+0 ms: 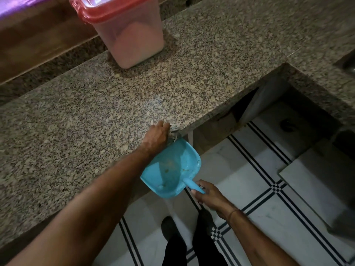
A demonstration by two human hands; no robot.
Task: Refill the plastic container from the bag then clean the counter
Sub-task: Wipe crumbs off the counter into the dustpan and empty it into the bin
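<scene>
A clear plastic container (132,37) with a red lid stands at the back of the granite counter (86,112), holding pale pink powder. My left hand (156,138) presses a grey cloth (173,132) against the counter's front edge. Just below that edge my right hand (210,196) grips the handle of a blue dustpan (172,169), whose mouth sits under the cloth. A few crumbs lie inside the pan. No bag is in view.
The counter turns a corner to the right, where a metal sink rim (349,68) shows. Below lies a white tiled floor (269,189) with black stripes; my dark-trousered legs (192,246) stand on it. A wooden ledge (38,45) runs behind the counter.
</scene>
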